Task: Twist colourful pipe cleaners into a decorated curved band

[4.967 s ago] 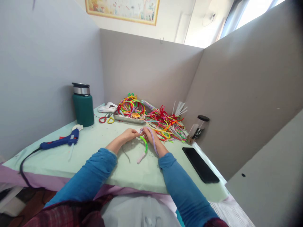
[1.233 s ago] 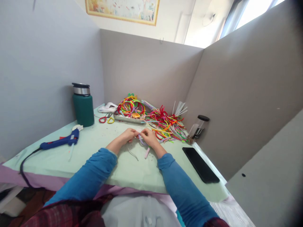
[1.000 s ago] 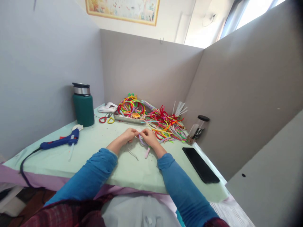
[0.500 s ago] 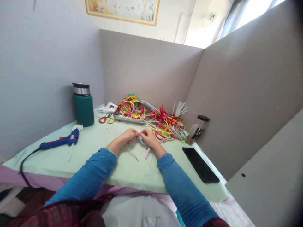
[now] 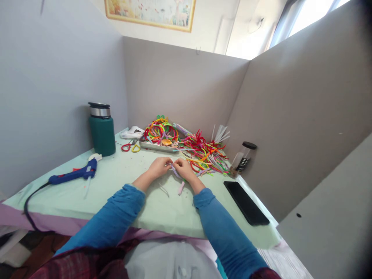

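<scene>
By the right hand (image 5: 183,169), a lilac fuzzy strip (image 5: 174,171) is pinched at the fingertips, just above the middle of the desk (image 5: 168,221). The left hand (image 5: 159,167) is placed with bent fingers at the upper end of this strip; whether it is gripped there also cannot be told. Below the right hand a pale pink piece (image 5: 181,188) is seen, and near it a thin grey cord (image 5: 164,190).

The desk is covered with a pale green sheet (image 5: 122,166), under which a purple cloth (image 5: 66,224) is shown at the front edge. At the back, a metal tray (image 5: 157,147) is filled with colourful rings (image 5: 161,130), and beside it a tangled heap (image 5: 203,149) is spread. On the left are placed a blue glue gun (image 5: 72,176) and an upright green bottle (image 5: 102,133); on the right a black phone (image 5: 246,202) is laid flat. The desk is enclosed by grey partitions (image 5: 186,77), above which a framed picture (image 5: 149,11) and a bright window (image 5: 312,15) are partly seen.
</scene>
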The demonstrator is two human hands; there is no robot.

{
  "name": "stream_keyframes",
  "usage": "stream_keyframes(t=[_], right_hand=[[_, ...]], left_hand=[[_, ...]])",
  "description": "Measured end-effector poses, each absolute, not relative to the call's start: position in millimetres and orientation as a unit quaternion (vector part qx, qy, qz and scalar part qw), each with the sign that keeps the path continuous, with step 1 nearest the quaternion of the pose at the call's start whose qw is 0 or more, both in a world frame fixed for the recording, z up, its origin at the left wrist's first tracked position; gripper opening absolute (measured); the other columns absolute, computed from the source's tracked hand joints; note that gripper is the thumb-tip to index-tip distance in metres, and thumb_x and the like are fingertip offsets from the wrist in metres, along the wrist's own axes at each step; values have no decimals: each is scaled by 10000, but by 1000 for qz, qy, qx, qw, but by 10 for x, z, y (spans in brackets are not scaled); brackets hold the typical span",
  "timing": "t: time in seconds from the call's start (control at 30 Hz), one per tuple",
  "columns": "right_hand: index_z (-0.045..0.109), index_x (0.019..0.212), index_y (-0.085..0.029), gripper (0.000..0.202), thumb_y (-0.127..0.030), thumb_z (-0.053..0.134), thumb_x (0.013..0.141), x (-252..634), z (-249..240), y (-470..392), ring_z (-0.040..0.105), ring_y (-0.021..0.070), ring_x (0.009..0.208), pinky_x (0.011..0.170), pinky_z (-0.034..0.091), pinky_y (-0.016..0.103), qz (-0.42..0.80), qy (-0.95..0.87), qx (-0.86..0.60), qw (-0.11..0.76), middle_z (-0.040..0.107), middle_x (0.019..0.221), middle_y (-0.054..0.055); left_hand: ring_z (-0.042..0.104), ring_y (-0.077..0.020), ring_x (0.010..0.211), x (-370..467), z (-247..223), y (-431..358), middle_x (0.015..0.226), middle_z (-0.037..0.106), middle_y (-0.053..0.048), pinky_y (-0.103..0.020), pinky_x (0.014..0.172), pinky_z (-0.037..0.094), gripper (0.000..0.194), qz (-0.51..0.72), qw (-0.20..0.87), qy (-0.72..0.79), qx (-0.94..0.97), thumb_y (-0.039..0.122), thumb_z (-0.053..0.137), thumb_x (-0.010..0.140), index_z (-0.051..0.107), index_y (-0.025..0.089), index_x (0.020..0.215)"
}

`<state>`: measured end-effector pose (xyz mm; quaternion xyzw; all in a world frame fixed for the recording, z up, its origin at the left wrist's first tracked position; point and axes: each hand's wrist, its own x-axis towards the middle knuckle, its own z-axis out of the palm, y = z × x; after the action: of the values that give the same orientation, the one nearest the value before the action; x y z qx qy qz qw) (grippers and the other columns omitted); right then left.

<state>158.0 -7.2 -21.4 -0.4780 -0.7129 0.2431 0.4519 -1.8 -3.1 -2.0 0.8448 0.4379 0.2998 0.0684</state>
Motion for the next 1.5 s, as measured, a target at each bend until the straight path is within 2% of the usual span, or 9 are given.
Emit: stream_keyframes(t=[0.43,0.6,0.77,0.93,1.07,1.3,1.5], right_hand=[[541,662,-153,155,-306,518,675,1599,-192,-78,445,105,585,558,352,219,280,-696,-463,472,510,606,-23],[532,655,-155,157,-310,518,674,1607,-181,-80,407,95,548,522,326,211,310,-684,-451,482,478,576,-30],[546,651,-152,175,-323,525,678,1601,-160,-96,407,96,548,520,323,213,323,-681,-449,480,489,581,-27],[567,638,-147,214,-344,505,695,1587,-121,-123,435,109,579,552,340,225,306,-676,-479,469,514,593,-16],[593,666,-142,225,-343,499,706,1582,-96,-151,463,116,618,587,359,229,303,-681,-481,462,552,637,-4],[522,674,-160,202,-355,494,718,1583,-118,-172,363,73,443,437,290,196,390,-668,-441,456,440,504,-48],[541,712,-156,181,-336,521,700,1597,-141,-140,376,69,446,436,301,190,384,-673,-430,464,454,518,-44]], left_hand=[[551,-130,683,-39,-6,-27,753,665,-26,-215,629,366,172,326,66,411,849,273,545,748,676,176,803],[518,-112,591,-25,-5,-8,633,636,-7,-208,573,350,251,340,131,428,827,353,525,752,670,153,712],[517,-107,563,-3,26,-26,608,630,-3,-208,561,356,279,342,188,451,803,373,511,746,660,143,696],[536,-123,604,0,5,-17,653,644,-16,-220,579,361,270,346,141,454,809,367,505,749,665,149,740],[559,-131,654,-6,-31,-2,708,661,-20,-222,614,376,213,348,105,443,819,300,505,739,664,165,781],[555,-127,656,-11,-32,-6,714,651,-9,-216,617,391,197,353,87,440,821,221,500,702,651,179,822],[547,-128,658,-4,-3,-32,721,642,-18,-219,610,394,197,355,97,439,820,225,511,697,637,167,836]])
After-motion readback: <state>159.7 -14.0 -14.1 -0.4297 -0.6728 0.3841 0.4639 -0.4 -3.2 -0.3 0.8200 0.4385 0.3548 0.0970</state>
